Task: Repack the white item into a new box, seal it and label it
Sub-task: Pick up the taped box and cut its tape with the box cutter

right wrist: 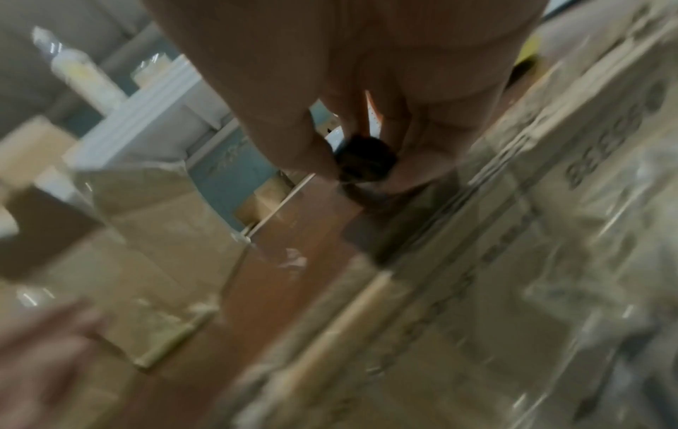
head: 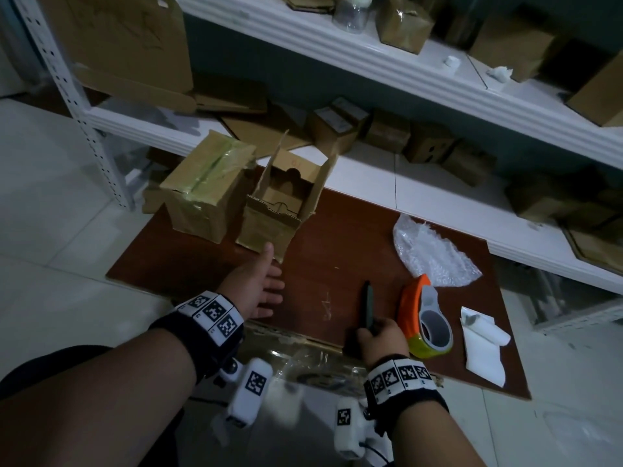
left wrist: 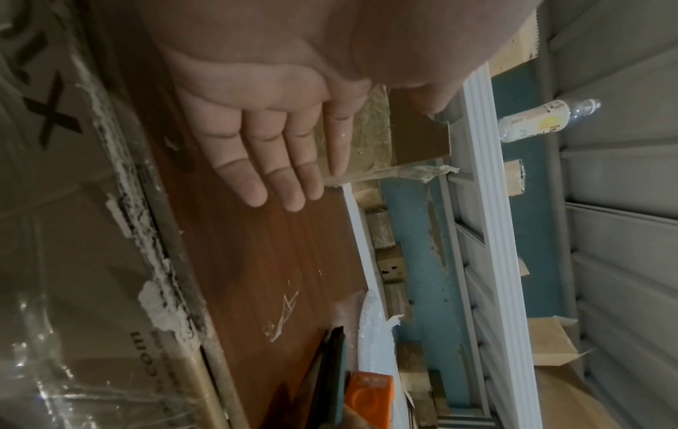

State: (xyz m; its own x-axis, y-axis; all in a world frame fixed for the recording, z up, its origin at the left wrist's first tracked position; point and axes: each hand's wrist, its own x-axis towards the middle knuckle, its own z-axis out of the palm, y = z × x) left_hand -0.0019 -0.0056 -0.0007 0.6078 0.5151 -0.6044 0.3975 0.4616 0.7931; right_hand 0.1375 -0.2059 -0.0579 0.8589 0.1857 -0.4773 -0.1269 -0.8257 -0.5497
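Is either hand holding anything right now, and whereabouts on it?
The right hand grips a dark knife-like tool by its near end. The left hand is open, holding nothing, near the open cardboard box.

- Two cardboard boxes are counted at the far left corner of the brown board (head: pixel 330 251): one taped box (head: pixel 205 187) and, touching it, one open box (head: pixel 286 200).
- One dark knife (head: pixel 369 306) is seen on the board.
- One tape dispenser (head: pixel 423 318) is placed just beside the knife.
- One sheet of bubble wrap (head: pixel 431 251) is counted on the board.
- One white paper (head: pixel 483 342) is found near the dispenser.
- Two hands are seen over the board: the left hand (head: pixel 259 288) and the right hand (head: pixel 382 338).
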